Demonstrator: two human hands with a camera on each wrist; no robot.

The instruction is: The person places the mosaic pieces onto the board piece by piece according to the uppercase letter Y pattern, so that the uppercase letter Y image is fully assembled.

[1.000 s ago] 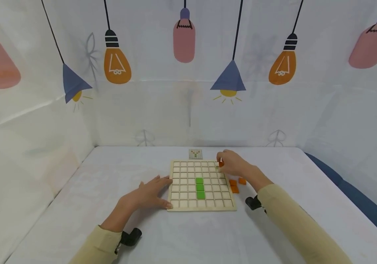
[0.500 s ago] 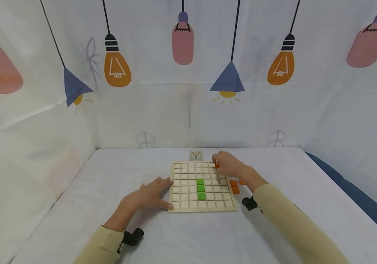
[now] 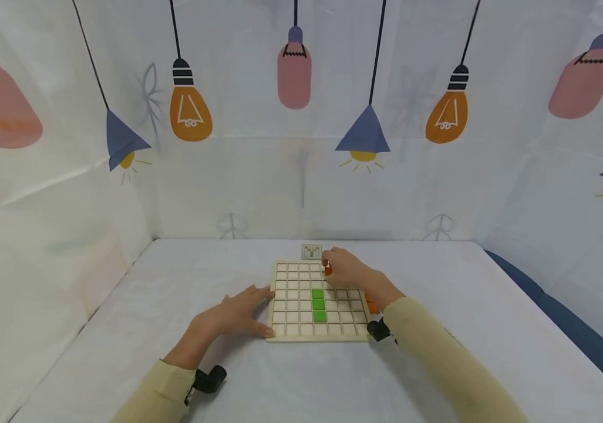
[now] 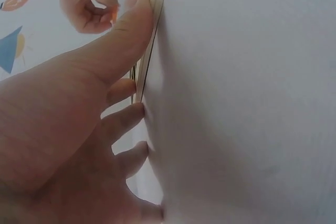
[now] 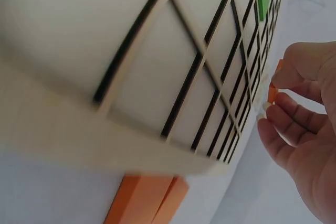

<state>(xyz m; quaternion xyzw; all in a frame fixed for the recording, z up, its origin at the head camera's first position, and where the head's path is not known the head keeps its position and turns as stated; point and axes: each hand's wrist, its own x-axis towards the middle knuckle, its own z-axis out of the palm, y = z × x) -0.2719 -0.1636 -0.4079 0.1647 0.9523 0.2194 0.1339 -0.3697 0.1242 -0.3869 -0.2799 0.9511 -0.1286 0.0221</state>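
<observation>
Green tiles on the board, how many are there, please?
3: far tile, middle tile and near tile, in one column of the board; the right hand may hide more.

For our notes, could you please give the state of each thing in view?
Grid board: lying flat, partly filled.
Green tiles: set in one column.
Left hand: spread, touching the board's left edge.
Right hand: fingers curled, pinching.
Held orange tile: pinched, not set down.
Loose orange tiles: beside the board's right edge.
Pattern card: flat, beyond the board.
</observation>
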